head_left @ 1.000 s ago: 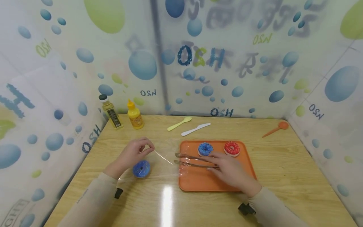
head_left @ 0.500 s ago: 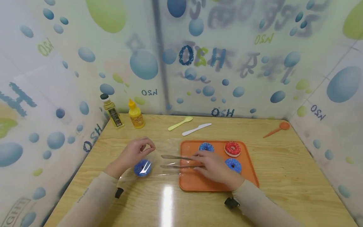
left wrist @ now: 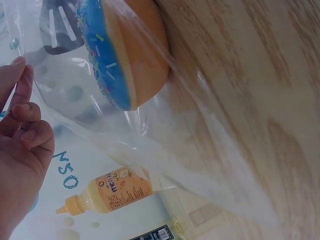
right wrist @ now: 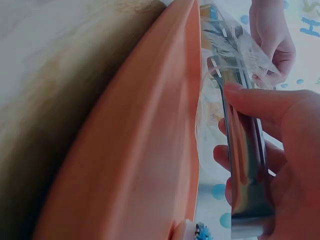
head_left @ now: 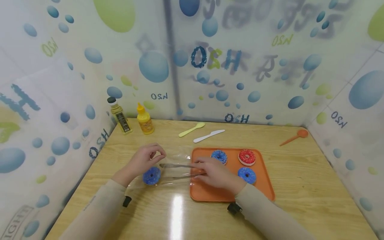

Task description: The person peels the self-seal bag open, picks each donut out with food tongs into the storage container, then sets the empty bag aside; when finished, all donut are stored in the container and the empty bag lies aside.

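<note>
My left hand (head_left: 147, 158) pinches the edge of a clear plastic bag (left wrist: 200, 150) between thumb and fingertip. Inside the bag sits a blue-iced donut (left wrist: 107, 55) with sprinkles, seen through the film. Metal tongs (head_left: 180, 165) are in my right hand (head_left: 216, 175), thumb on one side and fingers on the other. Their two arms stand apart and point left, the ends overlapping the bag close to the donut. Behind and below the right hand, the orange tray (head_left: 210, 196) bears a dark-sprinkled blue donut (head_left: 219, 156), a red donut (head_left: 247, 156) and a plain blue one (head_left: 247, 175).
A yellow squeeze bottle (head_left: 145, 121) and an oil-coloured bottle (head_left: 121, 118) stand at the back left. Along the back lie a yellow-green spoon (head_left: 192, 129) and a white knife (head_left: 209, 136). An orange spoon (head_left: 295, 136) lies at the far right.
My right hand has moved left with the tongs, off the tray's middle to the bag. The plain blue donut on the tray now shows from behind that hand. My left hand stays nearly still.
</note>
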`<state>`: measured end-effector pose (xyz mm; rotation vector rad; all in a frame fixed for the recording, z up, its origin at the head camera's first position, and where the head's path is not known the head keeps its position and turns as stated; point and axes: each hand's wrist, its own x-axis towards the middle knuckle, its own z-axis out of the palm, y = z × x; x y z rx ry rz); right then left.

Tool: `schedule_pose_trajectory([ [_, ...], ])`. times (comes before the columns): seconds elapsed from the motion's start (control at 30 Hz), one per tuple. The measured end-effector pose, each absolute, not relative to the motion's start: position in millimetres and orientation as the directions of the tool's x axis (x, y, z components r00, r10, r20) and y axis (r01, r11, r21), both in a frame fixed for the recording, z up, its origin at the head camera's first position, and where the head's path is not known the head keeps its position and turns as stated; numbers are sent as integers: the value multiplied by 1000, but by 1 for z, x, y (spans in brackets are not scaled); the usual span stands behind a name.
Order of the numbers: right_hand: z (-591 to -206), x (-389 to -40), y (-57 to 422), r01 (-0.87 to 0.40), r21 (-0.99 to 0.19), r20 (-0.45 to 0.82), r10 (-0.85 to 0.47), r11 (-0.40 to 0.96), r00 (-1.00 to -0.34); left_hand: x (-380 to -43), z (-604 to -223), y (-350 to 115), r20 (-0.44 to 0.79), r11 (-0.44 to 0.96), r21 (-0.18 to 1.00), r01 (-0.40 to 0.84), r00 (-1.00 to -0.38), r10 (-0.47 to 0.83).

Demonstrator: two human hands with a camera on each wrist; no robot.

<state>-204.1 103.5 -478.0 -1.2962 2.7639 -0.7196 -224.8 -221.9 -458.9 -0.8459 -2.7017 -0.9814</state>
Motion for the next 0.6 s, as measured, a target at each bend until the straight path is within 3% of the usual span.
schedule_pose_trajectory([
  [0.6, -483, -214, 84, -723, -410, 140, -745, 556, -652, -225, -459, -221, 301, 643, 541, 542, -839, 454],
])
